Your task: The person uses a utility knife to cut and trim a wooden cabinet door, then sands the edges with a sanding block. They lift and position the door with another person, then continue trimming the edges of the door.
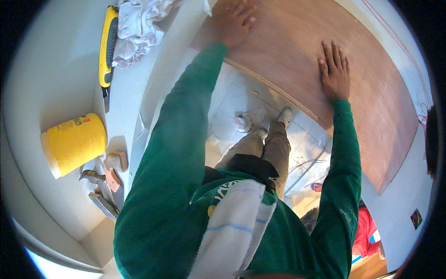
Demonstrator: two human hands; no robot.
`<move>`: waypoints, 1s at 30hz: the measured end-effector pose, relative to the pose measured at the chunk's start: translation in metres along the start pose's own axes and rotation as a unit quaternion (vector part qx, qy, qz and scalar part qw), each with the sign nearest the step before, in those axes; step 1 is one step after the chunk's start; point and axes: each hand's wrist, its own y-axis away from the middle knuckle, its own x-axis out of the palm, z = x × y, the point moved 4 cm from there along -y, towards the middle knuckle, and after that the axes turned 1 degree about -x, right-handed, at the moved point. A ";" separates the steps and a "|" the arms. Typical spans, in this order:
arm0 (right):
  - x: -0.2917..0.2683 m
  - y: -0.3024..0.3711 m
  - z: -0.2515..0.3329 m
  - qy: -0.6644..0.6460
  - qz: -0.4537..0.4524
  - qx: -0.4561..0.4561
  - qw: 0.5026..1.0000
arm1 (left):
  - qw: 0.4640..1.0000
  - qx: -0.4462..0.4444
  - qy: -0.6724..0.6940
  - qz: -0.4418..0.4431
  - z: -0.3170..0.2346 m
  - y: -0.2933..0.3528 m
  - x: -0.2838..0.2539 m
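A large reddish-brown plywood sheet (283,37) spans the upper right, its pale layered edge toward me. My left hand (233,25) lies on its far left part with the fingers spread. Farther right, my right hand (335,73) rests palm down on the board's face, fingers stretched out. Neither hand is wrapped round anything. Both green sleeves reach up from below, and a white towel with blue stripes (232,228) hangs down my front.
Left, a ledge carries a yellow utility knife (108,49), a crumpled white cloth (139,30), a yellow tub (76,144) on its side, a hammer (93,176) and other hand tools. Tiled floor (232,100) shows below the board. Someone in red (365,232) is at lower right.
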 end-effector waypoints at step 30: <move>0.076 -0.146 -0.130 -0.048 -0.007 0.004 0.999 | 0.993 -0.060 0.024 0.096 0.031 0.007 0.001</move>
